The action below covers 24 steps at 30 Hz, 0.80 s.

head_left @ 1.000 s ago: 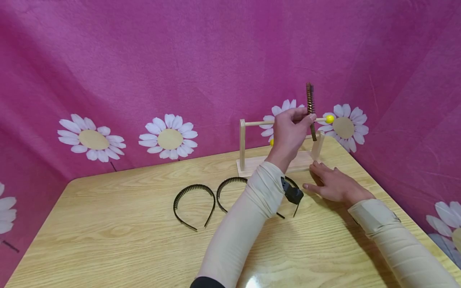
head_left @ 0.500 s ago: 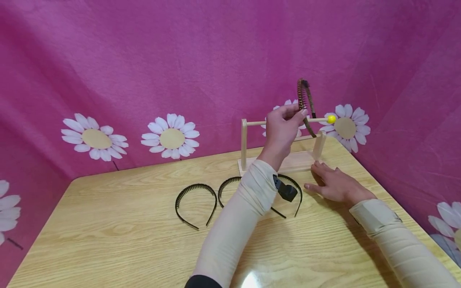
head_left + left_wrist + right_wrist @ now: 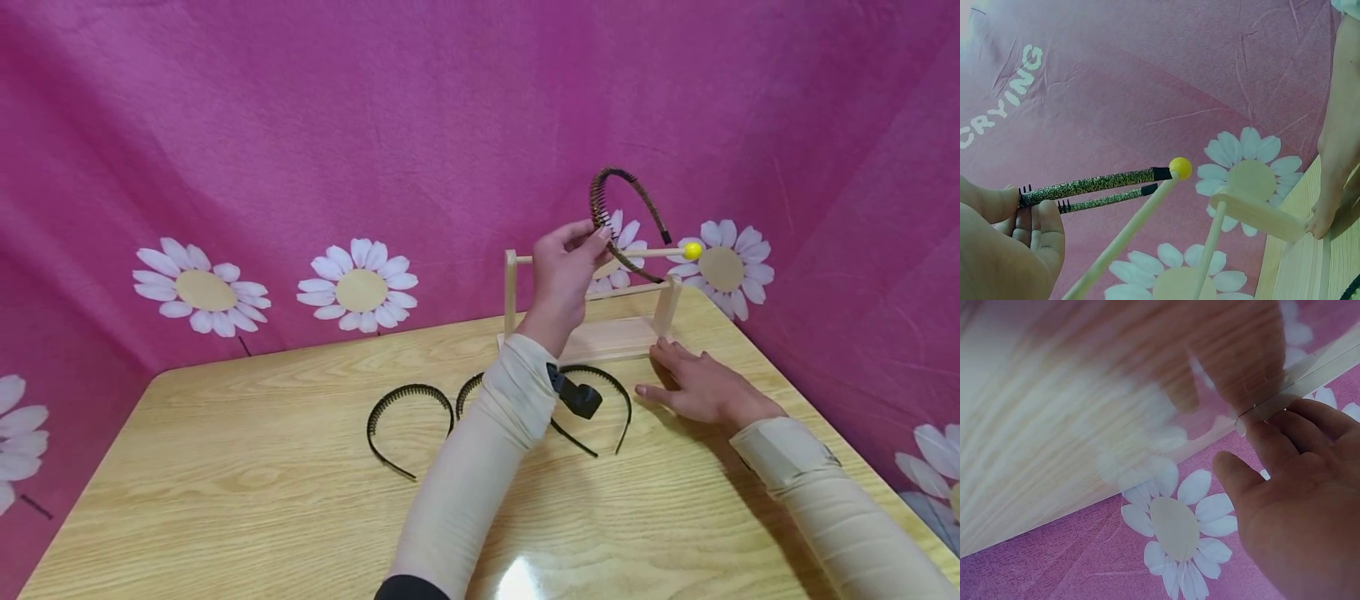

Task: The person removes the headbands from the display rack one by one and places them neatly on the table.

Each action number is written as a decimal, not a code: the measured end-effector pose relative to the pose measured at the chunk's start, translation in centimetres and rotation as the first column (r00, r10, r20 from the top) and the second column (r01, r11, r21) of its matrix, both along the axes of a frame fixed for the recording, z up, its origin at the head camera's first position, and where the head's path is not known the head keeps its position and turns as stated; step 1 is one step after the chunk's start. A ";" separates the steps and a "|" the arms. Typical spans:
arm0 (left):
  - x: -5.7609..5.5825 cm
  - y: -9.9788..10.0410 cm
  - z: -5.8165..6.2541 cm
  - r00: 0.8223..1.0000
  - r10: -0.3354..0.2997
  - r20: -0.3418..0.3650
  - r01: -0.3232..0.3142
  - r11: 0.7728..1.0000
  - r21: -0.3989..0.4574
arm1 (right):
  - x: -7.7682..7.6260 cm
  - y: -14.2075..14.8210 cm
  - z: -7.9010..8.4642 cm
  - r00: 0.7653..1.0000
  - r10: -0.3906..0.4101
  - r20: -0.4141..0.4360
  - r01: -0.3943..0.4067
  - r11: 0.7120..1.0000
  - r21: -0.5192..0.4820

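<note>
In the head view my left hand (image 3: 562,267) pinches a brown-and-gold patterned headband (image 3: 597,193) with dark teeth, up at the wooden stand's upper rod (image 3: 652,252). The band's open ends point right; one is above the rod, the other crosses in front and hangs below it. From the left wrist, the black tips of the headband (image 3: 1091,185) overlap the yellow ball (image 3: 1180,168) at the rod's end. My right hand (image 3: 701,383) lies on the table with fingers extended, fingertips at the right end of the stand's base (image 3: 611,335).
Black toothed headbands lie on the wood-grain table (image 3: 225,492): a left one (image 3: 408,388), a middle one (image 3: 462,396) mostly behind my left arm, and a right one (image 3: 615,383). A pink flowered cloth (image 3: 465,125) rises behind the table and at its sides.
My left hand has moved left along the upper rod and turned the headband, from nearly edge-on to showing its open curve. The right hand has stayed at the base.
</note>
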<state>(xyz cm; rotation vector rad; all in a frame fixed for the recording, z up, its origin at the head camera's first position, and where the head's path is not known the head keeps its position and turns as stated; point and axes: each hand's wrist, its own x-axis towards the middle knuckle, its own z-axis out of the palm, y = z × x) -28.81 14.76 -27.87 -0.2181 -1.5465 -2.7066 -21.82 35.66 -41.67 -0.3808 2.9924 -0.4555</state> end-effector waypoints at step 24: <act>0.5 -5.0 -0.9 0.985 -0.170 0.031 0.171 0.985 -0.025 | -0.1 -0.2 0.0 1.000 0.005 -0.021 -0.004 1.000 0.028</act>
